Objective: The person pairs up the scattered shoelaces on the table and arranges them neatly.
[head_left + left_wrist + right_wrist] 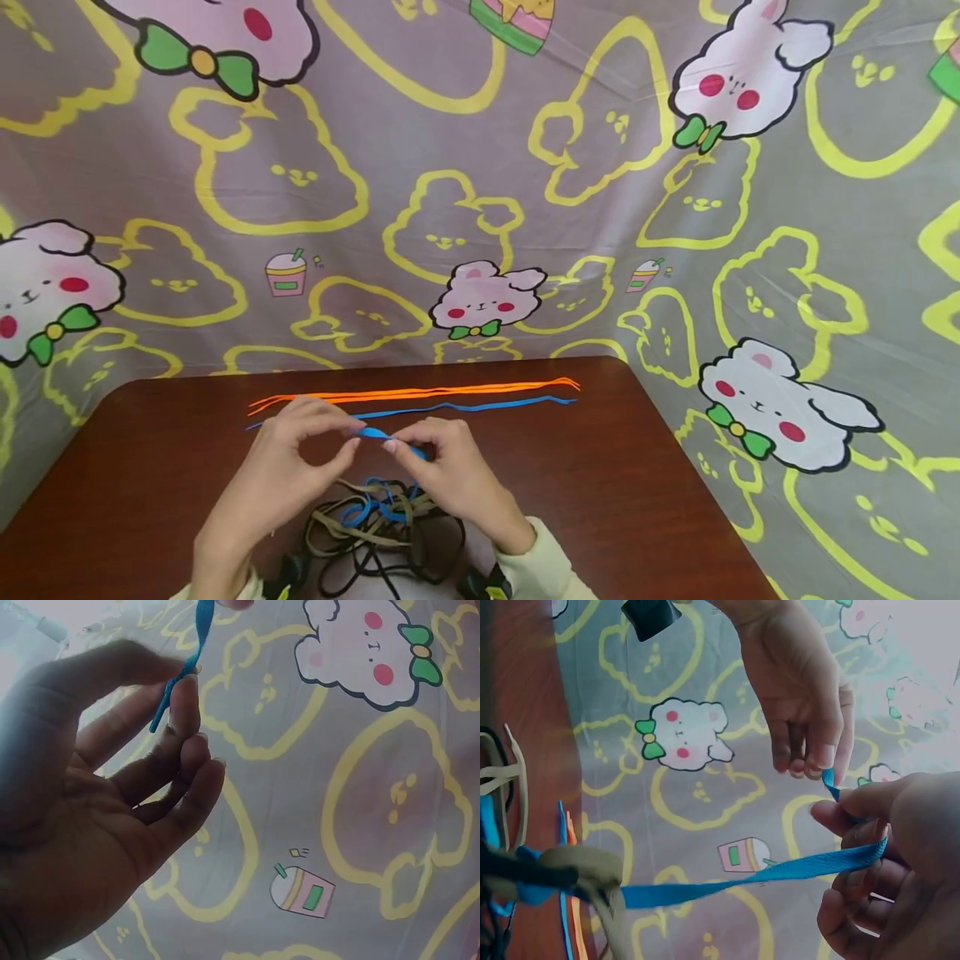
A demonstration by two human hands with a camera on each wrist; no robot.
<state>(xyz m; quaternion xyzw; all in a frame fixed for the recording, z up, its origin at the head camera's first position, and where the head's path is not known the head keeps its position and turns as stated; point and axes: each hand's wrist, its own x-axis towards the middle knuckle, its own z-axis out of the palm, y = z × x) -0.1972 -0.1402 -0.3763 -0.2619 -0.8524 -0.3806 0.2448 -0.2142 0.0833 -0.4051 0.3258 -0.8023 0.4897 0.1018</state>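
Note:
A flat blue shoelace [373, 433] is stretched between both hands above the table. My left hand [277, 467] pinches it between thumb and forefinger; in the left wrist view the stiff tip of the lace [159, 712] pokes out past the fingers. A short way along, my right hand [459, 477] pinches the same lace with thumb and forefinger. From there the lace [780, 871] runs down to a tangle, crossing the lower fingers in the right wrist view. Khaki laces [327, 525], black laces and blue loops make up this tangle, below the hands.
Two or so orange laces [420, 392] lie stretched straight along the far side of the brown table [637, 500]. Just in front of them lies a straight blue lace [480, 407]. A patterned cloth [360, 275] hangs behind and beside the table.

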